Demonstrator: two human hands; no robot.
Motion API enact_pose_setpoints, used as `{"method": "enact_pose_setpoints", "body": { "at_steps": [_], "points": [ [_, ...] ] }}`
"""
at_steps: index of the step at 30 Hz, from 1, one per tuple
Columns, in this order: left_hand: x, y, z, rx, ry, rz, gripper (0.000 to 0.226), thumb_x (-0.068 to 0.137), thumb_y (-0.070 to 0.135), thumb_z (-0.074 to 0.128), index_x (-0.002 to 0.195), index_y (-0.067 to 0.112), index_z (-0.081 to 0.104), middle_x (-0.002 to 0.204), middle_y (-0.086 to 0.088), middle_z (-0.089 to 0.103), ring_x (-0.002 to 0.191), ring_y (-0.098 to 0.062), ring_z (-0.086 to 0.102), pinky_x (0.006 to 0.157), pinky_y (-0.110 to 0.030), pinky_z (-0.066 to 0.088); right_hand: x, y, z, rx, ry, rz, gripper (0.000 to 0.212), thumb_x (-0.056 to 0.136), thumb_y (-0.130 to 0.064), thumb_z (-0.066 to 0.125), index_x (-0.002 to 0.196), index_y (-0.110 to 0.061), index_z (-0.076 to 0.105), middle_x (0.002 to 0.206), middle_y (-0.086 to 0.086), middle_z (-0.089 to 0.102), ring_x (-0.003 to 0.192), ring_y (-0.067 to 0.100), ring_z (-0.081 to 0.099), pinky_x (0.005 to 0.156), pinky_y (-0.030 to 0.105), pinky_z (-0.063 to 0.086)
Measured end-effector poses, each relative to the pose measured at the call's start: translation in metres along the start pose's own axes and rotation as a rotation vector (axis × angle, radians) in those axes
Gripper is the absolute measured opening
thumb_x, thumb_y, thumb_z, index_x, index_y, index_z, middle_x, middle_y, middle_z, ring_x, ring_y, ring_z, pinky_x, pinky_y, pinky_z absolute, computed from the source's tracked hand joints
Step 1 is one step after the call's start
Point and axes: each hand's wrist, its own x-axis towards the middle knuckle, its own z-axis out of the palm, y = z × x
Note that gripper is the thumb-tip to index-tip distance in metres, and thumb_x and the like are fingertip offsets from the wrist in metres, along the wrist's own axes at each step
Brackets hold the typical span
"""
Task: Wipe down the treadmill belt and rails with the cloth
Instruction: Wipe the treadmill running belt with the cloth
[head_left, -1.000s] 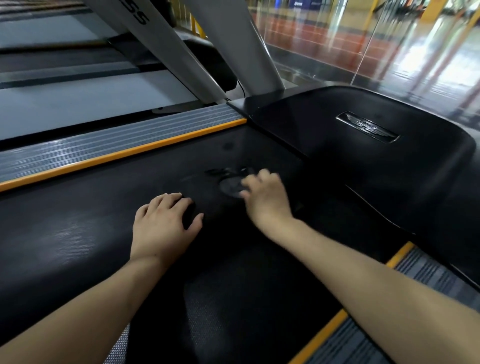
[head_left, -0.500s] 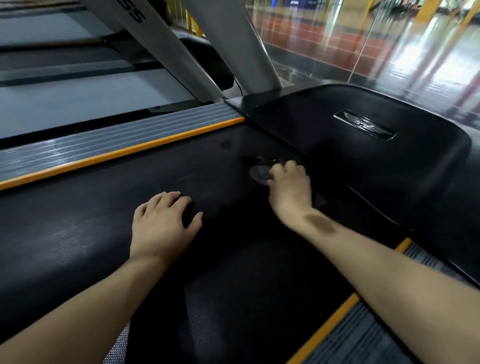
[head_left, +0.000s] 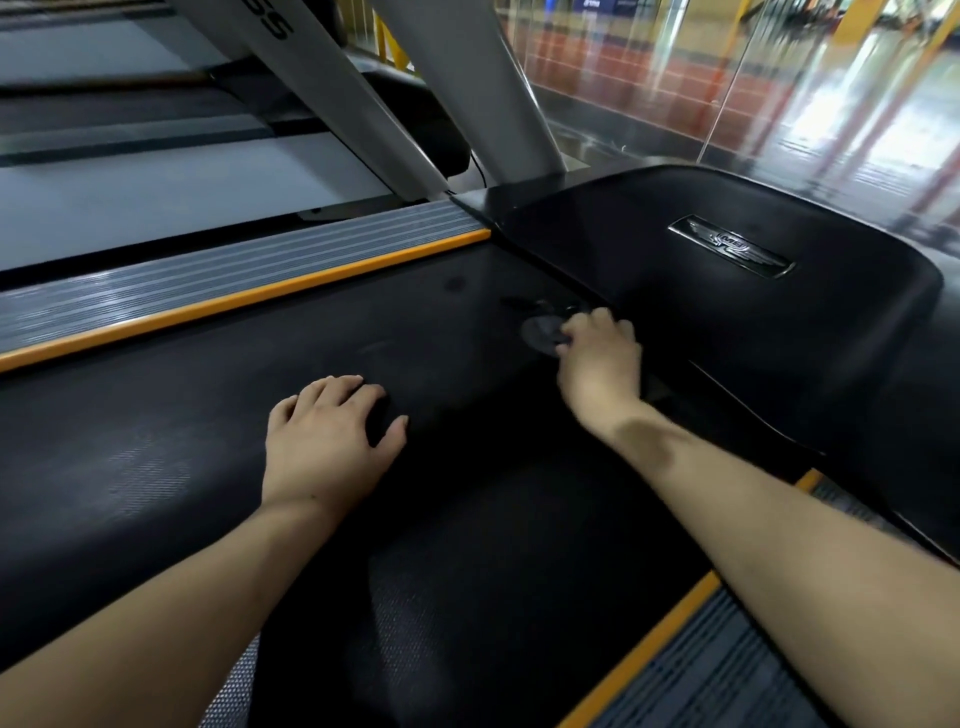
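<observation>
The black treadmill belt (head_left: 156, 415) runs across the view between two ribbed grey rails with orange edging, the far rail (head_left: 208, 280) and the near rail (head_left: 727, 660). A dark, black cloth (head_left: 493, 545) lies spread on the belt and is hard to tell from it. My right hand (head_left: 597, 369) has its fingers curled on the cloth's front edge beside a round mark (head_left: 540, 332), close to the motor cover. My left hand (head_left: 327, 441) lies flat, palm down, on the belt at the cloth's left edge.
A glossy black motor cover (head_left: 727, 338) with a silver badge (head_left: 730, 247) rises just beyond my right hand. Two grey uprights (head_left: 483, 88) slant up from the deck's front corner. Another treadmill (head_left: 156, 197) stands on the far side, with a glass wall (head_left: 727, 78) behind.
My right hand has slid forward and to the right toward the motor cover, dragging the cloth's round mark along. My left hand has stayed in place.
</observation>
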Motion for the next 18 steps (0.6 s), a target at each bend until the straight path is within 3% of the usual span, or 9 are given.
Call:
{"method": "enact_pose_setpoints", "body": {
  "at_steps": [4, 7, 9, 12, 14, 18],
  "points": [
    [0.001, 0.0, 0.0, -0.005, -0.014, -0.012, 0.055, 0.092, 0.069, 0.043, 0.131, 0.035, 0.061, 0.144, 0.009, 0.054, 0.14, -0.017, 0.04, 0.113, -0.045, 0.032, -0.062, -0.061, -0.009, 0.223, -0.068, -0.311, 0.018, 0.086, -0.023, 0.065, 0.103, -0.018, 0.063, 0.103, 0.006, 0.055, 0.089, 0.031, 0.051, 0.071, 0.042, 0.044],
    [0.0, -0.001, -0.002, -0.001, -0.014, -0.005, 0.056, 0.092, 0.069, 0.042, 0.132, 0.034, 0.06, 0.145, 0.009, 0.053, 0.141, -0.017, 0.041, 0.114, -0.044, 0.033, -0.058, -0.054, -0.009, 0.269, -0.079, -0.47, 0.019, 0.088, -0.026, 0.064, 0.105, -0.018, 0.063, 0.102, 0.005, 0.055, 0.088, 0.03, 0.051, 0.07, 0.041, 0.045],
    [-0.001, -0.001, -0.003, -0.006, -0.008, -0.007, 0.055, 0.092, 0.069, 0.042, 0.132, 0.035, 0.06, 0.145, 0.01, 0.053, 0.14, -0.016, 0.041, 0.114, -0.044, 0.033, -0.025, -0.027, -0.002, 0.151, -0.031, -0.41, 0.018, 0.088, -0.028, 0.063, 0.104, -0.018, 0.063, 0.103, 0.007, 0.056, 0.09, 0.034, 0.054, 0.069, 0.042, 0.048],
    [0.0, 0.0, -0.003, -0.003, -0.007, -0.008, 0.054, 0.092, 0.069, 0.041, 0.13, 0.036, 0.061, 0.143, 0.01, 0.054, 0.139, -0.016, 0.041, 0.114, -0.044, 0.033, 0.027, 0.032, 0.005, -0.002, -0.001, -0.072, 0.021, 0.091, -0.027, 0.06, 0.11, -0.018, 0.064, 0.112, 0.009, 0.056, 0.101, 0.037, 0.052, 0.079, 0.042, 0.047],
    [0.001, 0.001, -0.003, -0.01, -0.019, -0.01, 0.054, 0.092, 0.069, 0.041, 0.13, 0.036, 0.06, 0.143, 0.01, 0.054, 0.139, -0.016, 0.041, 0.114, -0.045, 0.032, 0.034, 0.049, 0.006, 0.015, 0.011, 0.049, 0.022, 0.092, -0.024, 0.059, 0.112, -0.017, 0.063, 0.116, 0.009, 0.054, 0.103, 0.038, 0.049, 0.081, 0.041, 0.043],
    [0.0, 0.003, -0.007, -0.03, -0.025, -0.012, 0.055, 0.091, 0.069, 0.042, 0.13, 0.034, 0.06, 0.143, 0.009, 0.053, 0.139, -0.016, 0.041, 0.114, -0.044, 0.032, -0.015, -0.005, -0.003, 0.12, 0.024, -0.055, 0.016, 0.085, -0.022, 0.063, 0.101, -0.019, 0.065, 0.104, 0.008, 0.056, 0.091, 0.036, 0.051, 0.074, 0.041, 0.045]
  ]
}}
